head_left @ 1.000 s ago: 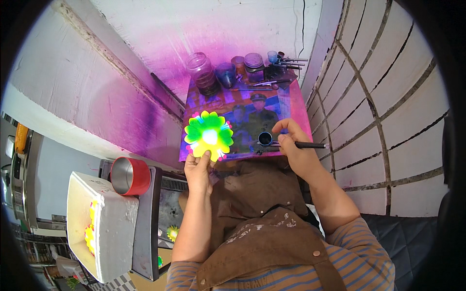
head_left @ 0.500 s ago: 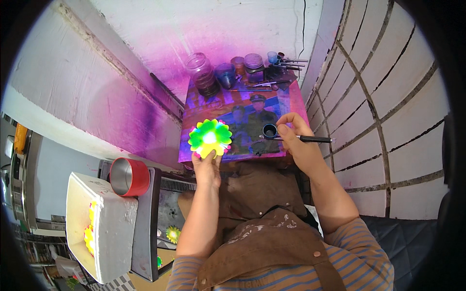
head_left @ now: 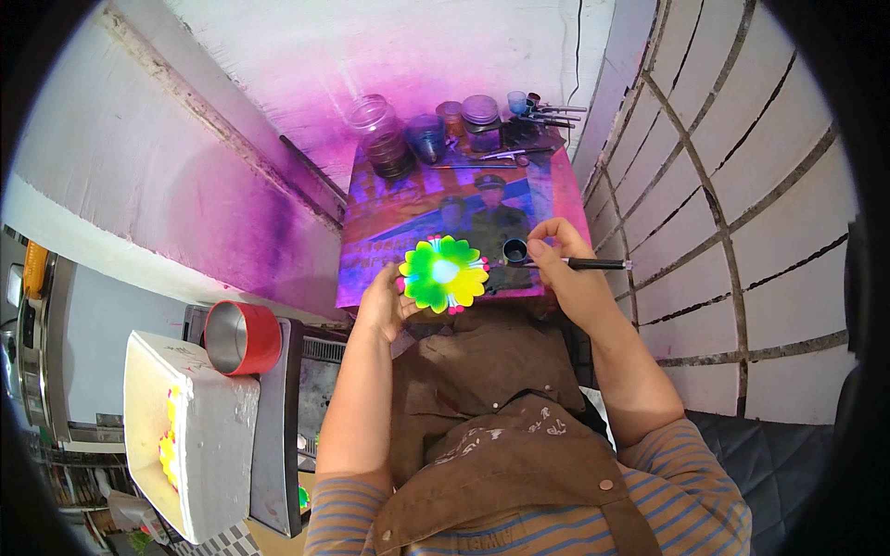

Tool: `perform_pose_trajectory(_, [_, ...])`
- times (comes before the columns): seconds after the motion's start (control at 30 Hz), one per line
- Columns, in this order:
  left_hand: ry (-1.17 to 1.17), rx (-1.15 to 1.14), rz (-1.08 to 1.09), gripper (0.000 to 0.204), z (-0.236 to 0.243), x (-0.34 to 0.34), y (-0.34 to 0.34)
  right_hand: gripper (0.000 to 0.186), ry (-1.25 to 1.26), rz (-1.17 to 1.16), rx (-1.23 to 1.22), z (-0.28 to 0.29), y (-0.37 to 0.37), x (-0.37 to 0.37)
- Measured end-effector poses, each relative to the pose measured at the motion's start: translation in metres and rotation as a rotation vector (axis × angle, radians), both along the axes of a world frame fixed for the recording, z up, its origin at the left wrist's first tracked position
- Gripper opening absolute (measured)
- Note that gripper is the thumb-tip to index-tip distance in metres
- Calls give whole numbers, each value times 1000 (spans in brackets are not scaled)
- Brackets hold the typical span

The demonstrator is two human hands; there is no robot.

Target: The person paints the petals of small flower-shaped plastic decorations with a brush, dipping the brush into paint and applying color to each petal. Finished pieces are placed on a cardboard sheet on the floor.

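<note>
My left hand (head_left: 380,304) grips the edge of a flower-shaped piece (head_left: 445,273) with green and yellow petals, a pale centre and pink tips. The flower is held over the near edge of the small table, its face upward. In my right hand (head_left: 567,264) is an airbrush (head_left: 593,264), its black handle pointing right. A small dark paint cup (head_left: 514,250) sits on the airbrush, by my fingertips. The nozzle end points left toward the flower, a short gap away. My fingers partly hide the airbrush body.
Paint-stained jars (head_left: 382,144) and a blue cup (head_left: 427,139) stand at the back of the table (head_left: 565,199). More airbrushes (head_left: 556,119) lie back right. At left are a red metal cup (head_left: 260,338) and a white foam box (head_left: 218,435) holding yellow flowers. Walls rise on both sides.
The flower has moved right, closer to the airbrush, and has turned so its yellow part faces right instead of toward me. My left hand now holds its left edge. My right hand has barely moved.
</note>
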State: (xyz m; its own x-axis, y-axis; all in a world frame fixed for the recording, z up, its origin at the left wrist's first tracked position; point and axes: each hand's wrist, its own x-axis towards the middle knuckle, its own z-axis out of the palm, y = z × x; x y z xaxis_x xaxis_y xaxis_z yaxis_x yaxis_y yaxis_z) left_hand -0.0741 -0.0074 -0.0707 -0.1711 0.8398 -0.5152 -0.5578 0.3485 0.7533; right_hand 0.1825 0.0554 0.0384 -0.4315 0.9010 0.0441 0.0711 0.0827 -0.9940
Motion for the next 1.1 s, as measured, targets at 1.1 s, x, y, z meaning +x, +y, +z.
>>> perform_pose_trajectory(1.1, [245,346,263,21,49,36,-29,12,76,-16,-2,6,4,-2])
